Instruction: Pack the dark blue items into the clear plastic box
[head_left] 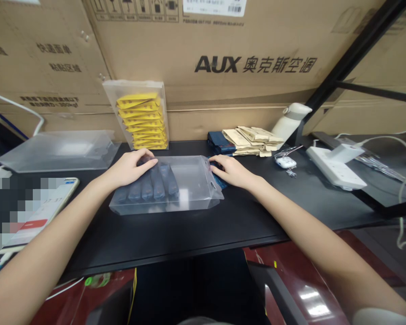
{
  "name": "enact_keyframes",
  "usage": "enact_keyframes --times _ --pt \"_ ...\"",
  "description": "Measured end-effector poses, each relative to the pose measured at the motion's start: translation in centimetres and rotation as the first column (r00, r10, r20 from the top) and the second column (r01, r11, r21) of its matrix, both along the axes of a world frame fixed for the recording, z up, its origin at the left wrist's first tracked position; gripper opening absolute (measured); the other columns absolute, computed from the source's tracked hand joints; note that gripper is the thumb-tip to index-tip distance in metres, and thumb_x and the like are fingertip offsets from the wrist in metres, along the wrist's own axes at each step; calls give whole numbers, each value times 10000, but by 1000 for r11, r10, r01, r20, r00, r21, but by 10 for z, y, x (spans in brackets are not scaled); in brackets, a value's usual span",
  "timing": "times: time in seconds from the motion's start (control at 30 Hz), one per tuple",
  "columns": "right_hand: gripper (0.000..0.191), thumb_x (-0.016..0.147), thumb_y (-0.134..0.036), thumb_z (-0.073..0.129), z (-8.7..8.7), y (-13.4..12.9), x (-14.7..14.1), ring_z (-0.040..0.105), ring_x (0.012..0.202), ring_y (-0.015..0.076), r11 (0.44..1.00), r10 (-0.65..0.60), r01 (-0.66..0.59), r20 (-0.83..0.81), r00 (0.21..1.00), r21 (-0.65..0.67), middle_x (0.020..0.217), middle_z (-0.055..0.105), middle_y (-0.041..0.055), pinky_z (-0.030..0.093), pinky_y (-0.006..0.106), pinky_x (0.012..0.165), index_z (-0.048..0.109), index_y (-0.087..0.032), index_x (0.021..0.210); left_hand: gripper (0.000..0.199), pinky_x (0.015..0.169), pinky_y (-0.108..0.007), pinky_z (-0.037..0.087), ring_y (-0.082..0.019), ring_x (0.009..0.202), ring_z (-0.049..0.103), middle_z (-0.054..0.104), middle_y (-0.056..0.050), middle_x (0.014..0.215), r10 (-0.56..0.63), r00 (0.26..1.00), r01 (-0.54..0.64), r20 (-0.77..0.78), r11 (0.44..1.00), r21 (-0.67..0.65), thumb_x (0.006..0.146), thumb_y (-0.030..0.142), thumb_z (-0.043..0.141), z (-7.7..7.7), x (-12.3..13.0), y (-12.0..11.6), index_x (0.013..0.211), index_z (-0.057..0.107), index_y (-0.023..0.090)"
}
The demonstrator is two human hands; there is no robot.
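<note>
A clear plastic box (192, 180) lies flat on the black desk, its open flap end facing right. Inside its left part several dark blue packets (159, 183) stand in a row; the right part shows no packets. My left hand (133, 168) is closed over the box's far left side, thumb on top, other fingertips partly hidden. At the flap end, my right hand (232, 171) has curled fingers around a blue packet (220, 182), mostly covered by the hand. Its fingertips are close to the flap.
Behind stands a clear box of yellow packets (145, 119). Another clear box (59, 149) lies left, near a phone (43, 207). Back right are beige packets (252, 139), dark blue packets (219, 142), a white bottle (291, 122), an earbud case (286, 162) and a power strip (336, 169).
</note>
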State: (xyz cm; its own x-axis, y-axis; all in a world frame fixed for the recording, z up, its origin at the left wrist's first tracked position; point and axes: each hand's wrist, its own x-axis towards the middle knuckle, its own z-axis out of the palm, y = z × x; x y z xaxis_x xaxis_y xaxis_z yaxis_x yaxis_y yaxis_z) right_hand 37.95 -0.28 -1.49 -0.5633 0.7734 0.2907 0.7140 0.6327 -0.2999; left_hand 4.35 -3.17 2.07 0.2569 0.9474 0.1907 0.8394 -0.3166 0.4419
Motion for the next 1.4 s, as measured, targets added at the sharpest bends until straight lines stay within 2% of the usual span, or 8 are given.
enact_keyframes --times 0.17,0.4,0.73,1.4 --pt "337 953 -295 504 1 -1 0 673 1047 295 1000 5 -5 -1 1000 2 1151 708 179 520 480 934 656 -119 1196 426 895 -355 475 -267 984 641 715 -65 1041 -6 1000 6 5 1000 5 853 587 466 -1 -1 1 979 623 211" --pt "360 963 -300 493 2 -1 0 663 1077 297 1000 1 -1 25 1000 0 1171 698 186 510 463 961 642 -89 1213 442 854 -352 481 -242 859 639 710 -57 983 0 1000 0 -16 1000 -2 848 592 459 0 -1 1 983 628 206" --pt "340 958 -304 501 1 -1 0 663 1070 299 1000 7 -7 12 1000 6 1163 700 177 511 487 956 654 -122 1202 441 892 -360 474 -266 967 648 716 -65 1038 -11 1000 11 -11 1000 5 855 594 456 -1 -1 1 988 626 210" --pt "352 961 -309 488 2 -2 0 672 1004 280 1000 3 -3 26 1000 3 1149 701 178 528 456 903 647 -117 1209 448 896 -362 478 -271 971 647 719 -66 1041 2 1000 -2 -6 1000 0 850 606 460 1 0 0 983 628 213"
